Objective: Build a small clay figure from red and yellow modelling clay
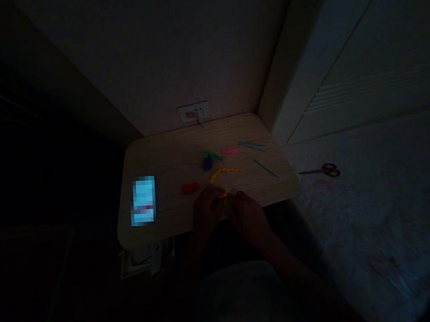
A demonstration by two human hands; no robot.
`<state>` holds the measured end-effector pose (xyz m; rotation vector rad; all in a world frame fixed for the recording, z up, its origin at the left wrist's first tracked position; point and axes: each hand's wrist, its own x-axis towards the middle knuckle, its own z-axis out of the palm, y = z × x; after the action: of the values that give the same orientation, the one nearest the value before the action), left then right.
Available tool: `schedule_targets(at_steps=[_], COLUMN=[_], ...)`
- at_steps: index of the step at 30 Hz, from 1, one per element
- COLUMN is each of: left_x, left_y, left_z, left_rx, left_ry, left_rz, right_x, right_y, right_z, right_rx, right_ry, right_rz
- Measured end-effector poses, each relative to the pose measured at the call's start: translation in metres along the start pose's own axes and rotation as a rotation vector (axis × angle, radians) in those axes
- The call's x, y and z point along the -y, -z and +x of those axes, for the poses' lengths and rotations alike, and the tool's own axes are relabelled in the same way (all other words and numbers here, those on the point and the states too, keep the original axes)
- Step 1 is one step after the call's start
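The picture is dim. In my left hand (pixel 207 207) a thin orange strand (pixel 222 195) is pinched at the fingertips, near the front edge of the small wooden table. My right hand (pixel 249 216) is closed just beside it, thumb and fingers pressed together; what they grip is hidden in the dark. A bumpy orange cord (pixel 224 170) curves on the tabletop beyond my left hand, and whether it joins the pinched strand cannot be made out. To the left of the cord lies a red bundle (pixel 190 187).
On the wooden table (pixel 168 158) are a lit phone (pixel 143 201), a purple piece (pixel 207 163), a green piece (pixel 214 155), a pink piece (pixel 229 152) and thin teal sticks (pixel 265 167). Scissors (pixel 323 170) lie to the right. A wall socket (pixel 193 112) sits behind.
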<state>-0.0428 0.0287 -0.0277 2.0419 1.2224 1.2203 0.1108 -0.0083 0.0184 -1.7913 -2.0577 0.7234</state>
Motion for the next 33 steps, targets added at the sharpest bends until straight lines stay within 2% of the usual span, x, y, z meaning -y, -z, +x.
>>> schedule_targets(at_steps=[3,9,15,18,21,25,30,33], left_x=[0.000,-0.003,-0.003,-0.003,-0.003,-0.003,-0.003,-0.003], left_y=[-0.001,-0.001,0.000,0.001,0.000,-0.001,-0.002,-0.002], left_z=[0.000,0.000,0.001,0.001,0.001,0.001,0.001,0.001], left_rx=[-0.011,-0.017,0.011,0.013,0.009,0.001,-0.005,0.003], left_ry=[0.012,0.039,0.042,0.051,0.055,0.051,0.057,0.074], left_rz=[0.010,0.019,0.015,0.017,0.023,0.030,0.026,0.030], right_x=[-0.004,-0.013,-0.001,-0.003,-0.012,-0.021,-0.020,-0.018], right_y=[0.001,-0.002,-0.006,-0.004,-0.001,0.002,0.000,-0.005], right_z=[0.001,0.002,0.003,0.005,0.007,0.009,0.009,0.009], right_rx=[-0.001,-0.081,-0.042,-0.031,-0.070,-0.144,-0.117,-0.144], right_ry=[0.005,-0.074,-0.044,0.000,0.019,-0.049,-0.047,-0.007], right_rz=[0.021,0.045,0.003,0.014,0.057,0.056,0.036,0.084])
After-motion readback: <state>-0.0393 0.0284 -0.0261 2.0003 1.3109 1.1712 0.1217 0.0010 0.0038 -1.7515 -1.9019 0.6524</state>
